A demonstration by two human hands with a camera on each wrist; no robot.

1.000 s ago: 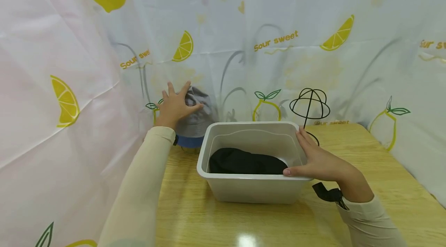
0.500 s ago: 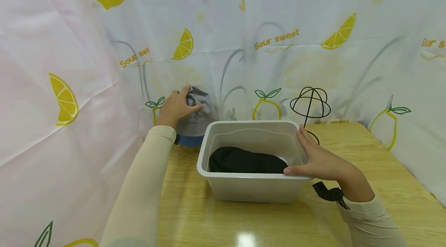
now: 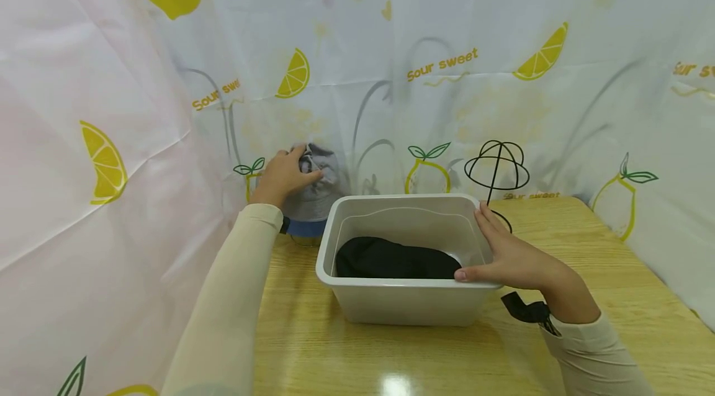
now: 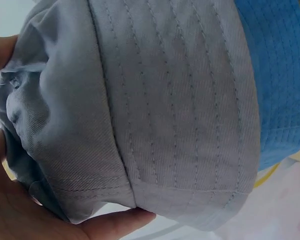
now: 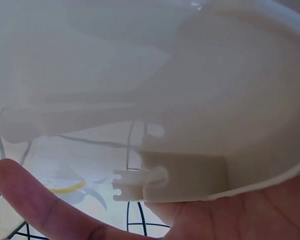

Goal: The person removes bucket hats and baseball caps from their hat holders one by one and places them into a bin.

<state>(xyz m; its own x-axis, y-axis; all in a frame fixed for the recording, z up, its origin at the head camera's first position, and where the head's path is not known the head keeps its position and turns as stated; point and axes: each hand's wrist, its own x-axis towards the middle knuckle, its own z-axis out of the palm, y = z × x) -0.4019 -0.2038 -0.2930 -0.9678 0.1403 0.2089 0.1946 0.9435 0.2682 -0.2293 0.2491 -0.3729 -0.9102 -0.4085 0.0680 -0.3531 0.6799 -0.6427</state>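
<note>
My left hand (image 3: pixel 285 175) grips the crumpled crown of a grey bucket hat (image 3: pixel 313 202), at the left in the head view. Seen from the left wrist, its fingers and thumb pinch the crown from two sides, and the stitched brim spreads away from them. Below that brim shows a blue stitched brim (image 4: pixel 280 75), with thin wire under it in the head view. Across the front right corner of a white plastic bin (image 3: pixel 413 306) rests my right hand (image 3: pixel 514 262), thumb on the front rim, straight fingers along the right side. A black cloth item (image 3: pixel 396 259) lies inside the bin.
Behind the bin to the right stands a black wire hat stand (image 3: pixel 497 172) with a domed top. The wood-grain table (image 3: pixel 313 346) meets a lemon-print curtain (image 3: pixel 357 42) at the back and left.
The spread fingers of my left hand have closed onto the grey bucket hat's crown, which is pinched and slightly lower now. My right hand and the bin have stayed put.
</note>
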